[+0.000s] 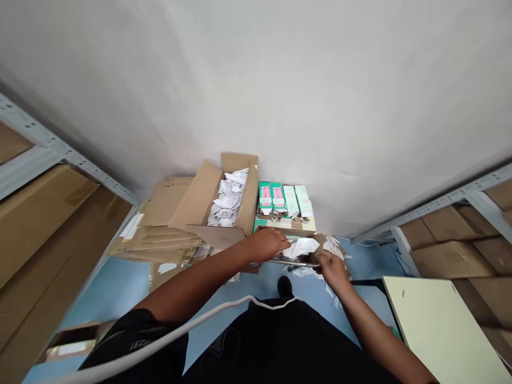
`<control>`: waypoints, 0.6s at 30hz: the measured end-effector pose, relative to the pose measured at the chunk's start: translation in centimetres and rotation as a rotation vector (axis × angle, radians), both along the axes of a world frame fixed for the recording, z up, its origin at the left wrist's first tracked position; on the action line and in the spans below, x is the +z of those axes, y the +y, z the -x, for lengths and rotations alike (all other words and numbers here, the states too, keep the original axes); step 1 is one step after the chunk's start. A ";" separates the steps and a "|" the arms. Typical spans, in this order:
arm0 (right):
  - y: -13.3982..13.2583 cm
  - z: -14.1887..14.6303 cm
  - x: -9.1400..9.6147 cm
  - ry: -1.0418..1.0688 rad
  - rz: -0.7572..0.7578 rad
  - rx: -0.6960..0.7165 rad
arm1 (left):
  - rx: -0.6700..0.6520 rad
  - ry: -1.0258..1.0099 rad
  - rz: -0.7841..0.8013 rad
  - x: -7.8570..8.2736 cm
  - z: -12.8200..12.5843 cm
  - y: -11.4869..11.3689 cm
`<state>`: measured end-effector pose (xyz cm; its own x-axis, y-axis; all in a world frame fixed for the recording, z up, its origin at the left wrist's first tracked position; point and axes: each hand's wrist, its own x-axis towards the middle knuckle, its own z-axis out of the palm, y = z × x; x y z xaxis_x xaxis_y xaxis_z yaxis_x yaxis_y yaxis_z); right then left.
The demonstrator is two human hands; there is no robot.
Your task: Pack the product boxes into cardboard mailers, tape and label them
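Note:
My left hand [267,244] reaches over the left side of a small open cardboard box [296,231], its fingers curled and closed at the end of a crumpled sheet of white paper [303,246]. At the box's near right corner, my right hand [332,268] is closed on the cardboard edge. Most of the box's inside is hidden by the paper and my hands. To the left stands a bigger open carton [216,233] holding crumpled white paper [229,200]. Several green and white product boxes [279,198] are lined up behind the small box.
Flattened cardboard [160,213] is stacked at the left. Racks with cartons [448,258] flank both sides, and a pale wall [280,96] rises ahead. A cream-coloured board [440,325] is at the lower right. A white cable [224,305] crosses before my body. Paper scraps lie on the blue floor [256,288].

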<state>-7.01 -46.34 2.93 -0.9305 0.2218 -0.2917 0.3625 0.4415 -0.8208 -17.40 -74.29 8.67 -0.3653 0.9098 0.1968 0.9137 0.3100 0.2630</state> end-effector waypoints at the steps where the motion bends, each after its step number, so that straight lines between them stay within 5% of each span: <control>1: 0.0 -0.8 0.1 -0.005 0.022 -0.024 | -0.011 -0.092 -0.026 -0.2 -0.1 0.1; 6: 2.0 -4.8 -0.3 0.006 0.034 -0.154 | 0.038 -0.502 -0.263 0.6 -1.1 -0.2; 10: 4.8 -8.2 -0.2 0.026 0.028 -0.291 | 0.415 -0.531 -0.490 -0.9 -2.3 1.8; 13: 7.2 -10.6 0.3 0.024 0.070 -0.405 | 0.642 -0.773 -0.492 -3.9 -3.2 6.0; 16: 10.1 -13.2 0.3 0.021 0.094 -0.508 | 0.578 -1.032 -0.405 -6.5 -4.3 11.6; 18: 12.5 -15.1 -0.1 0.015 0.037 -0.569 | 0.504 -1.032 -0.364 -7.3 -5.2 15.8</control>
